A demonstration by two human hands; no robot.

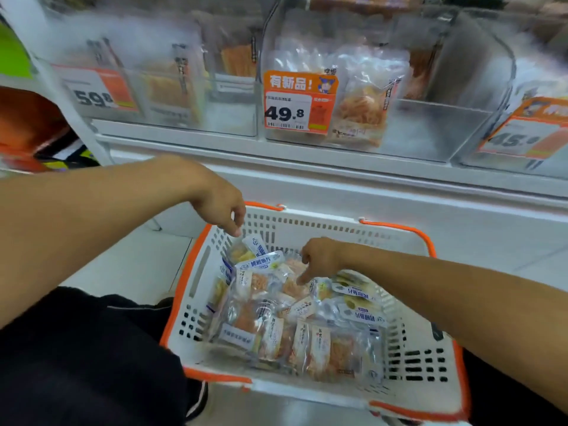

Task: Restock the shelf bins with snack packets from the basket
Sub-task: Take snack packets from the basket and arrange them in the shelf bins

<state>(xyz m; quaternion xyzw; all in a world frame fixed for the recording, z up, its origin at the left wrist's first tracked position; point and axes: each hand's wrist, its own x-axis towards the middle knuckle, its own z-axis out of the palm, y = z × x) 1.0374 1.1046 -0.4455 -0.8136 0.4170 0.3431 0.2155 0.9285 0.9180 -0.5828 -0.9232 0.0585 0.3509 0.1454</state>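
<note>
A white basket [408,361] with an orange rim sits on the floor before me, holding several clear snack packets [307,333] with orange contents and blue-white labels. My left hand [219,204] hangs over the basket's far left corner, fingers pointing down just above a small packet [250,247], holding nothing. My right hand [319,259] reaches into the middle of the basket, its fingertips down on a packet [292,287]; whether it grips it cannot be told. Above, clear shelf bins [430,130] hold similar packets.
The middle bin carries an orange price tag [299,101] reading 49.8, with packets [365,96] behind it. Tags 59.8 [95,90] and 45 [522,133] mark the neighbouring bins. A white shelf ledge [307,161] runs below the bins. My dark-clothed knee [76,348] is at lower left.
</note>
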